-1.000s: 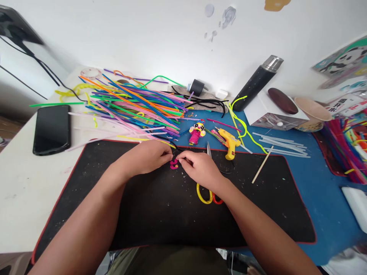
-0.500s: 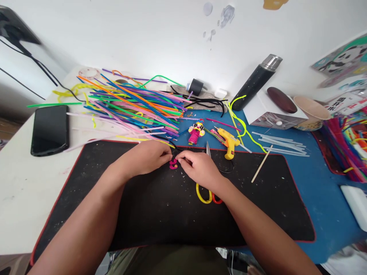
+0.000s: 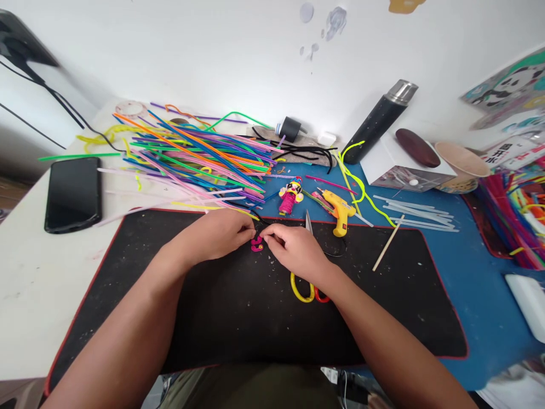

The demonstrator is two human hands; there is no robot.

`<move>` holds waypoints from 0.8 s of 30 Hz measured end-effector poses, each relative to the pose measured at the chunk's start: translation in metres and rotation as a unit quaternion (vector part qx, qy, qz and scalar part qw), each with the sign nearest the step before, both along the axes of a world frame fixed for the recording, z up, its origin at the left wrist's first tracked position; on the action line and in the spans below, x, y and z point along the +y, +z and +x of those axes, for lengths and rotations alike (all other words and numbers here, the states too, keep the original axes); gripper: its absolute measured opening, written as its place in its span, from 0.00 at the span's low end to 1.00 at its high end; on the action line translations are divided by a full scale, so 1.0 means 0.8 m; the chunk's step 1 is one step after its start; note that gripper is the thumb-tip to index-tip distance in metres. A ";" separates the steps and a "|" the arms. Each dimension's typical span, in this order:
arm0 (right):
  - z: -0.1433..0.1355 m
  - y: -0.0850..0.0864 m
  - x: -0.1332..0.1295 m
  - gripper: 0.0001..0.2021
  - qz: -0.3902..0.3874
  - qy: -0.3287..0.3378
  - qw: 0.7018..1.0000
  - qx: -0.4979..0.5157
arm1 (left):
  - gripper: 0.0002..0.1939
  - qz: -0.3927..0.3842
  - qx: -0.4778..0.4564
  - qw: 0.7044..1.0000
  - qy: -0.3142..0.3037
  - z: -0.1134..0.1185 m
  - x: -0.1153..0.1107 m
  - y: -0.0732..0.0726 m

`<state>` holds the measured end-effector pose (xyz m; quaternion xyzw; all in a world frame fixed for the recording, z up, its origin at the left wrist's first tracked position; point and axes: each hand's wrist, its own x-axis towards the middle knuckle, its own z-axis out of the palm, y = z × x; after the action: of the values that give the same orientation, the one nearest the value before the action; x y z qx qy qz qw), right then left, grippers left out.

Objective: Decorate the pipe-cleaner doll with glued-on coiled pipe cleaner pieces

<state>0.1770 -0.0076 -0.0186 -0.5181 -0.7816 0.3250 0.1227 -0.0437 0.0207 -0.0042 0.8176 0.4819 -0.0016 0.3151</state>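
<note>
Hands (image 3: 221, 232) (image 3: 294, 247) over black mat (image 3: 238, 318), white wall (image 3: 191, 57) behind

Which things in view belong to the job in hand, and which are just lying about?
Probably belong: small magenta piece between left hand and right hand; scissors, glue gun, pipe cleaners and colourful figure nearby.

Probably just lying about: phone, black flask, white box, bowl.
</note>
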 end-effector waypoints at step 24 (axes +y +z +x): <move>-0.001 -0.003 -0.001 0.10 0.007 -0.001 1.000 0.002 | 0.15 0.013 0.007 1.000 0.001 0.001 -0.002 -0.001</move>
<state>0.1765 -0.0080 -0.0207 -0.5174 -0.7831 0.3201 0.1284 -0.0429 0.0189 -0.0049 0.8212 0.4849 -0.0004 0.3009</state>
